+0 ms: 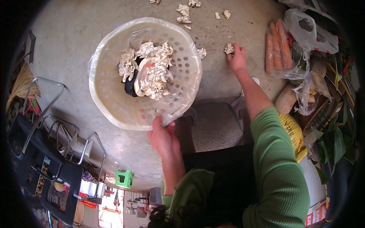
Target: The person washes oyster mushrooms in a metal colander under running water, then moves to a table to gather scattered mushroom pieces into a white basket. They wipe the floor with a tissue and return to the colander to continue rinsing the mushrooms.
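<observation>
My left hand grips the near rim of a white perforated plastic basket lined with a clear plastic bag. Inside it lie several clusters of pale, lumpy mushrooms, with something black partly hidden under them. Out to the right, low over the concrete floor, my right hand has its fingertips on a small mushroom clump. Another clump lies just beyond the basket's right rim. Farther off are more mushroom pieces and a small fragment on the floor.
On the right lie bagged carrots, a white plastic bag, squashes and a yellow sack bearing writing. Metal-framed chairs and a straw broom stand at left. A green stool is behind.
</observation>
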A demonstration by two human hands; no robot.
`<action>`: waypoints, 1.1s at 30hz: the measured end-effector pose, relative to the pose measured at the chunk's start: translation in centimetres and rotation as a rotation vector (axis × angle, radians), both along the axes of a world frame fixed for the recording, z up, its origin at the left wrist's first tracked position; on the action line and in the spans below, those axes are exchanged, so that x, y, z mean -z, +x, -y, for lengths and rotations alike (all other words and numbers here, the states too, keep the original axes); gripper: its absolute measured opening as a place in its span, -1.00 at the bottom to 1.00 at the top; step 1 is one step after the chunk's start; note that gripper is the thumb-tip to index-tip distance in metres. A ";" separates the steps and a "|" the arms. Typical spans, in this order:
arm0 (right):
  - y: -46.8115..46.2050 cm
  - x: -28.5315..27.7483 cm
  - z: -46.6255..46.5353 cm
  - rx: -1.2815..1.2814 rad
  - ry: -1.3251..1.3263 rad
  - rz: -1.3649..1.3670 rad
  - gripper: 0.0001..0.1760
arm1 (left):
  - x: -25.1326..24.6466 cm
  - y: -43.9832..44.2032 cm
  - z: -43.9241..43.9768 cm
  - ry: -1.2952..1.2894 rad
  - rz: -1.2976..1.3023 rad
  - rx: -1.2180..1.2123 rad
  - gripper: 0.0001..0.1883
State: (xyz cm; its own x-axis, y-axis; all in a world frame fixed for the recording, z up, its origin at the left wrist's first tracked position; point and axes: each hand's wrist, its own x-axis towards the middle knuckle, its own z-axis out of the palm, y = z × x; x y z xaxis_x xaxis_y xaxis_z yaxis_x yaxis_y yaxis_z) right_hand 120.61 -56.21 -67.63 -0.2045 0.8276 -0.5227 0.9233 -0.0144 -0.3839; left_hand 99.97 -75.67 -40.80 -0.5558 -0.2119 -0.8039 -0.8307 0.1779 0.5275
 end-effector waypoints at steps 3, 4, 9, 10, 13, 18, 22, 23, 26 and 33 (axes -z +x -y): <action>0.4 0.5 -0.4 0.008 0.009 -0.030 -0.47 | 0.1 0.1 0.1 0.007 0.007 -0.061 -0.41; 0.5 0.1 -0.6 0.018 0.008 -0.042 -0.48 | 0.1 0.1 0.0 0.006 0.012 -0.056 -0.41; -1.5 -6.5 -1.1 0.351 -0.374 -0.611 -0.52 | -0.1 0.2 -0.2 0.001 -0.025 -0.003 -0.56; -2.6 -8.7 -0.7 0.367 -0.401 -0.650 -0.52 | -0.1 0.2 -0.2 -0.025 0.005 -0.008 -0.55; -6.7 -16.4 1.3 0.197 -0.400 -0.970 -0.41 | 0.0 0.1 -0.3 -0.022 0.025 -0.005 -0.48; -14.2 -24.9 4.0 -0.157 -0.395 -0.870 -0.49 | 0.3 0.2 0.0 0.016 -0.027 0.014 -0.40; -12.4 -22.7 3.4 -0.359 -0.021 -0.761 -0.69 | 0.7 -0.1 0.4 -0.019 0.014 -0.005 -0.40; -11.1 -20.5 3.5 -0.113 -0.044 -0.728 -0.81 | 0.7 -0.1 0.4 -0.016 0.014 -0.011 -0.41; -4.3 -11.7 3.9 0.622 -0.288 -0.722 -0.78 | 0.6 0.0 0.4 -0.013 0.028 -0.018 -0.46; 11.9 7.0 9.2 0.938 -0.149 0.148 -0.82 | 0.3 -0.1 0.3 -0.059 0.007 0.000 -0.60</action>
State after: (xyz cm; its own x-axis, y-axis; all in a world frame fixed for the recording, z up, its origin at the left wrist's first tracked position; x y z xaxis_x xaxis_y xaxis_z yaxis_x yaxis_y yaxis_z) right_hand 132.49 -65.43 -74.60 0.5840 0.5435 -0.6030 0.5499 -0.8113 -0.1986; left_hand 99.90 -75.97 -41.09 -0.5503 -0.2591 -0.7937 -0.8343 0.2084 0.5104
